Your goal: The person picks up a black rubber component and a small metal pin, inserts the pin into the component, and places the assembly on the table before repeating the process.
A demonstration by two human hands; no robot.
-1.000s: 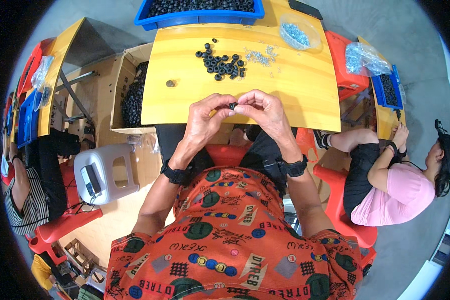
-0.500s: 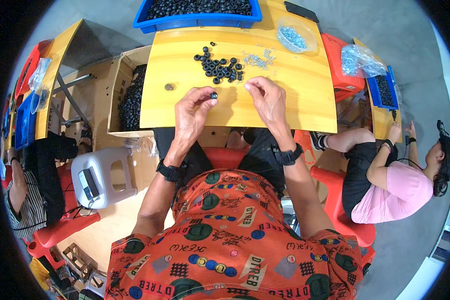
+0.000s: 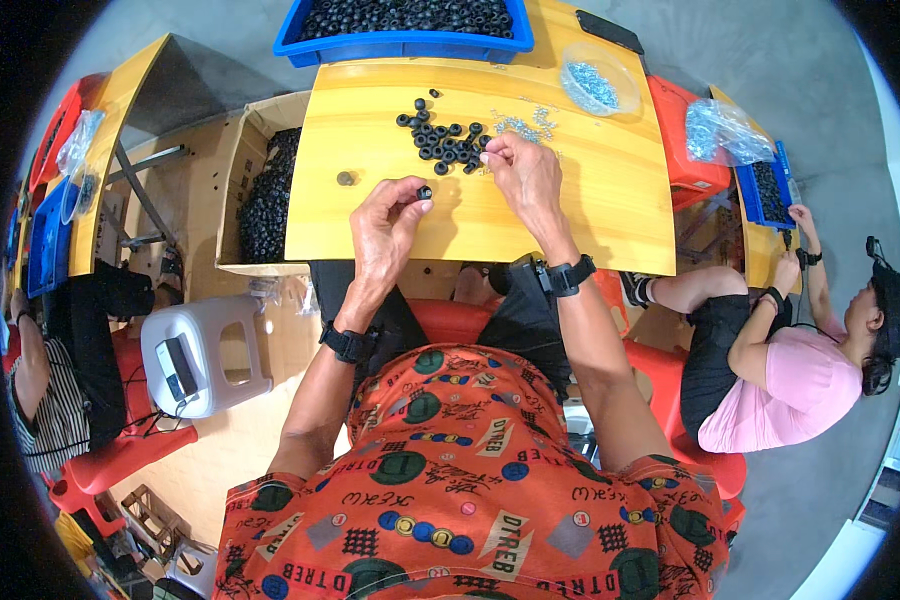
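My left hand (image 3: 385, 225) is closed in a pinch on a small black ring-shaped part (image 3: 425, 192), held just above the near side of the yellow table, with a pale spot showing in its middle. Farther in, my right hand (image 3: 530, 185) has thumb and forefinger pressed together beside the right edge of a pile of black ring-shaped parts (image 3: 440, 143). Whether those fingertips hold anything is too small to tell. Past them lie scattered small silvery metal pieces (image 3: 520, 127), partly covered by that hand.
At the back stands a blue tray (image 3: 405, 46) full of black parts. A clear bowl of silvery pieces (image 3: 592, 85) and a dark phone-like slab (image 3: 610, 31) lie right. A small brownish cylinder (image 3: 345, 178) sits left; beside the table is a carton (image 3: 232, 200). A co-worker (image 3: 790, 385) sits right.
My right hand has moved away from me and slightly left, to the edge of the black pile. My left hand keeps its pinch on the black part, nearly still. The view has shifted a little.
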